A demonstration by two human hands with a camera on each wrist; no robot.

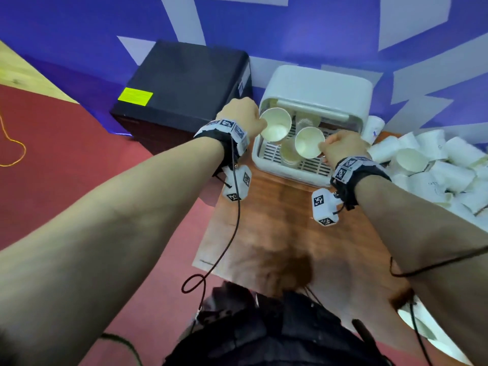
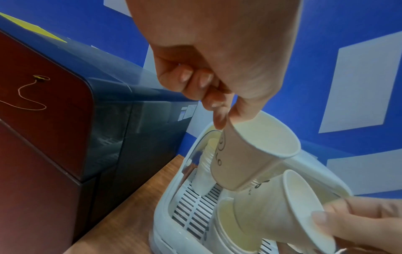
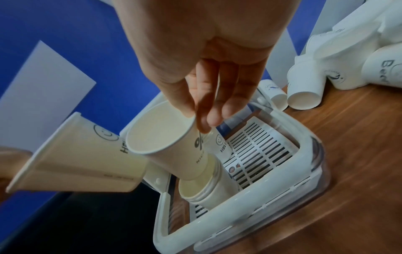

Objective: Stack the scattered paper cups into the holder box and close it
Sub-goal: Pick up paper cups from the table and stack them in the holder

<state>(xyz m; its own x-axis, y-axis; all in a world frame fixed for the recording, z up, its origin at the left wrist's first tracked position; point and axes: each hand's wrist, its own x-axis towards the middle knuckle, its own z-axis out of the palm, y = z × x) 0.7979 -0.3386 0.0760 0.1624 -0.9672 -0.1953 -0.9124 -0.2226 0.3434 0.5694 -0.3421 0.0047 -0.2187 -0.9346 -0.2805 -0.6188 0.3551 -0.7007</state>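
Note:
The white holder box (image 1: 266, 165) stands open on the wooden table, its lid (image 1: 317, 88) swung up at the back. My left hand (image 1: 241, 114) pinches the rim of a paper cup (image 1: 276, 124) (image 2: 250, 154) above the box's left side. My right hand (image 1: 343, 149) pinches another cup (image 1: 309, 142) (image 3: 167, 147), whose base sits just above the mouth of a cup stack (image 3: 202, 189) in the box. More stacked cups (image 2: 203, 165) stand at the box's back, under the lid. A slotted grid (image 3: 256, 154) forms the box floor.
A heap of loose white paper cups (image 1: 435, 165) lies on the table right of the box. A black cabinet (image 1: 184, 85) stands left of it against the blue and white wall. An orange cord (image 1: 13, 146) lies on the red floor.

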